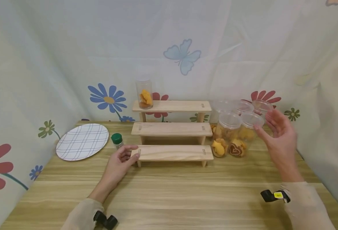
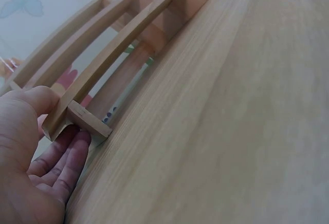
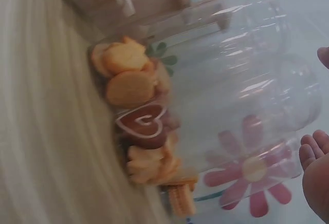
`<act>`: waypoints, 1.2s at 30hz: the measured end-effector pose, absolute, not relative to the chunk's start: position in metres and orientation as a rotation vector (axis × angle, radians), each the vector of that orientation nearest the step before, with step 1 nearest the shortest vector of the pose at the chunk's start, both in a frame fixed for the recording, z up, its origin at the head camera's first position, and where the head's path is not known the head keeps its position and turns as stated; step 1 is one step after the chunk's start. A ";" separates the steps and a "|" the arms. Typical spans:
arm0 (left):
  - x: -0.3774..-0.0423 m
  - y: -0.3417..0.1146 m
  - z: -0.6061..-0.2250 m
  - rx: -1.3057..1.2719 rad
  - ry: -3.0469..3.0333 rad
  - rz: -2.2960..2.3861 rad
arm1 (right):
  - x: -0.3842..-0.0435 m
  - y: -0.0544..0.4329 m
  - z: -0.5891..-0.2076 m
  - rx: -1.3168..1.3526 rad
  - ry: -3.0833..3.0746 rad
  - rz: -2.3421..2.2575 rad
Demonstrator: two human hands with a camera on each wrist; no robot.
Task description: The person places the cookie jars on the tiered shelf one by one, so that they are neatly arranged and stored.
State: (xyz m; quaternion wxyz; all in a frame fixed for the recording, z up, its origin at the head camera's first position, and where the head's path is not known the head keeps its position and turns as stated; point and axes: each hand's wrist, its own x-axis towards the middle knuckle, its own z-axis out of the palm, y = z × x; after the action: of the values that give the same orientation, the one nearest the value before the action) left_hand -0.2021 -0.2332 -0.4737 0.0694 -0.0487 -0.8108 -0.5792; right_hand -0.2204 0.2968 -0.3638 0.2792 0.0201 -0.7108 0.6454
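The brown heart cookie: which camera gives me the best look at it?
The right wrist view: the brown heart cookie appears largest there, its white outline visible though slightly blurred. The head view shows it small, through a clear jar. The left wrist view catches only part, at the top edge.

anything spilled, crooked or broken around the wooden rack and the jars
Nothing stands out. The jars to the right of the rack stand upright with cookies inside, and the single jar on the top shelf is upright too. The rack looks level, and no spill or breakage shows.
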 end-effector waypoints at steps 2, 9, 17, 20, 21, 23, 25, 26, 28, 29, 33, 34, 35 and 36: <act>-0.202 -0.233 -0.474 -0.149 -2.439 -1.747 | -0.221 0.299 -0.372 0.062 -1.939 1.721; -0.203 -0.234 -0.475 -0.147 -2.440 -1.747 | -0.223 0.299 -0.400 0.103 -2.076 1.622; -0.203 -0.232 -0.474 -0.129 -2.440 -1.749 | -0.224 0.295 -0.415 0.036 -2.152 1.605; -0.203 -0.232 -0.474 -0.125 -2.438 -1.752 | -0.225 0.294 -0.419 0.033 -2.171 1.590; -0.203 -0.233 -0.474 -0.125 -2.437 -1.751 | -0.225 0.293 -0.420 0.034 -2.179 1.580; -0.203 -0.233 -0.475 -0.128 -2.436 -1.748 | -0.226 0.293 -0.423 0.043 -2.184 1.575; -0.203 -0.233 -0.475 -0.133 -2.436 -1.746 | -0.227 0.292 -0.425 0.051 -2.190 1.572; -0.203 -0.233 -0.475 -0.136 -2.435 -1.747 | -0.228 0.292 -0.426 0.055 -2.194 1.570; -0.203 -0.234 -0.475 -0.140 -2.435 -1.745 | -0.228 0.292 -0.428 0.056 -2.207 1.563; -0.203 -0.234 -0.474 -0.142 -2.436 -1.745 | -0.229 0.292 -0.429 0.053 -2.217 1.558; -0.203 -0.233 -0.474 -0.143 -2.440 -1.741 | -0.230 0.293 -0.433 0.041 -2.249 1.546; -0.203 -0.233 -0.474 -0.142 -2.440 -1.741 | -0.230 0.293 -0.434 0.043 -2.253 1.544; -0.203 -0.233 -0.474 -0.140 -2.440 -1.742 | -0.231 0.294 -0.435 0.046 -2.255 1.541; -0.203 -0.233 -0.474 -0.137 -2.439 -1.741 | -0.231 0.294 -0.436 0.050 -2.257 1.536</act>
State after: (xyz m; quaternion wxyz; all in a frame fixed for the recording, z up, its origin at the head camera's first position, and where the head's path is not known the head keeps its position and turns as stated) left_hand -0.2029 -0.2333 -0.4737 0.0708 -0.0456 -0.8110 -0.5790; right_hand -0.2311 0.2941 -0.4356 0.2040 0.0179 -0.8091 0.5508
